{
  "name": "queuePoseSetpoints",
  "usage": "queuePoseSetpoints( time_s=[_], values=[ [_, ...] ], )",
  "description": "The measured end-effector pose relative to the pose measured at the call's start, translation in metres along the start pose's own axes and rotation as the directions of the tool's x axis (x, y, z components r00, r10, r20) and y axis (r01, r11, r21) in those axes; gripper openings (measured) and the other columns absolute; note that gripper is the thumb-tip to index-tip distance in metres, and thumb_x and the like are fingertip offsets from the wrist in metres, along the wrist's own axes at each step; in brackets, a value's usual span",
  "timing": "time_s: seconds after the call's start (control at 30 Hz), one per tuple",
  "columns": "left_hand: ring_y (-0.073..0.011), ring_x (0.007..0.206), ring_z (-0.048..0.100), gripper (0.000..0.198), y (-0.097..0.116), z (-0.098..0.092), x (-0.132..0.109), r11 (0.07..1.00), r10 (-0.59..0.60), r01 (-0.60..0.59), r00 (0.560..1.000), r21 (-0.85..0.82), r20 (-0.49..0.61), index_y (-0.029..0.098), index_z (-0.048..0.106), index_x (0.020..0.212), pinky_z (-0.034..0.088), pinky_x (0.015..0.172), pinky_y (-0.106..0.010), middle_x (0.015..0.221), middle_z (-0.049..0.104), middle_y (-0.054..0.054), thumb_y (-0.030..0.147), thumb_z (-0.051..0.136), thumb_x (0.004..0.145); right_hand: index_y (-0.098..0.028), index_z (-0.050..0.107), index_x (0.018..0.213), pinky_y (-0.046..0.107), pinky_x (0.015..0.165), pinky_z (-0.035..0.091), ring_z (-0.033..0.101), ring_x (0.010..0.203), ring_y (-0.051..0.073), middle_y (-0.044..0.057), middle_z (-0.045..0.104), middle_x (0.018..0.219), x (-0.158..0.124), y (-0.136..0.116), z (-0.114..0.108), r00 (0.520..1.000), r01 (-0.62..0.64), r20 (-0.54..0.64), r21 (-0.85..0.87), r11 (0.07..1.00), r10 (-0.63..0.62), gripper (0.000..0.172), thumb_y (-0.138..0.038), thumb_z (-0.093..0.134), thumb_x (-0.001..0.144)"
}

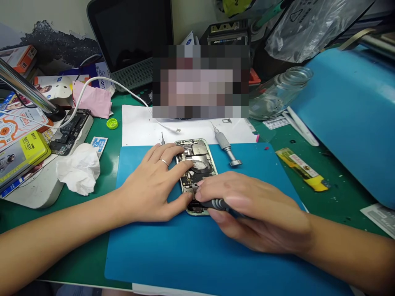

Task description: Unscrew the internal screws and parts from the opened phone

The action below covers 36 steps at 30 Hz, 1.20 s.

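An opened phone [197,158] with its circuit boards exposed lies on a blue work mat [173,250]. My left hand [154,185] rests flat on the phone's left side, fingers stretched across it, a ring on one finger. My right hand [253,209] is closed around a dark screwdriver [216,203], whose tip points into the phone's lower part. The phone's lower end is hidden under both hands.
A silver screwdriver [226,146] and a thin one [162,139] lie behind the phone on white paper [138,127]. Crumpled tissue [78,168], another opened phone [69,131], a glass jar [277,94], a yellow packet [304,169] and a monitor [132,33] surround the mat.
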<state>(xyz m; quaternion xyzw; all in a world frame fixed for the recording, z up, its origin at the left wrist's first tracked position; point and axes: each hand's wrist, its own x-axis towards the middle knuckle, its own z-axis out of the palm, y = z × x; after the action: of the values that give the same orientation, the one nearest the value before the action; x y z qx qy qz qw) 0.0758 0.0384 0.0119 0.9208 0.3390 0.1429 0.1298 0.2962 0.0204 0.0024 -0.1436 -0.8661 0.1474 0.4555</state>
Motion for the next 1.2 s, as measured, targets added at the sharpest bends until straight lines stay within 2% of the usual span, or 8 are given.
queuePoseSetpoints(
  time_s=[0.73, 1.2],
  values=[
    [-0.036, 0.137, 0.041, 0.051, 0.0004, 0.0005, 0.0001, 1.0, 0.001, -0.001, 1.0, 0.007, 0.006, 0.011, 0.058, 0.131, 0.029, 0.121, -0.058, 0.144, 0.046, -0.021, 0.045, 0.054, 0.092, -0.013, 0.056, 0.116, 0.032, 0.082, 0.063, 0.069, 0.087, 0.014, 0.007, 0.071, 0.085, 0.0001, 0.0006, -0.0011, 1.0, 0.005, 0.01, -0.002, 1.0, -0.005, 0.035, 0.002, 0.057, 0.084],
    [-0.0362, 0.137, 0.042, 0.049, 0.0, 0.0014, -0.001, 1.0, 0.014, -0.013, 1.0, 0.012, -0.021, 0.012, 0.057, 0.13, 0.032, 0.119, -0.059, 0.144, 0.046, -0.021, 0.044, 0.054, 0.093, -0.019, 0.054, 0.123, 0.031, 0.083, 0.065, 0.073, 0.084, 0.014, 0.005, 0.073, 0.087, -0.0016, -0.0006, -0.0032, 0.999, -0.037, 0.027, -0.003, 0.999, 0.037, 0.043, 0.0, 0.057, 0.085]
  ],
)
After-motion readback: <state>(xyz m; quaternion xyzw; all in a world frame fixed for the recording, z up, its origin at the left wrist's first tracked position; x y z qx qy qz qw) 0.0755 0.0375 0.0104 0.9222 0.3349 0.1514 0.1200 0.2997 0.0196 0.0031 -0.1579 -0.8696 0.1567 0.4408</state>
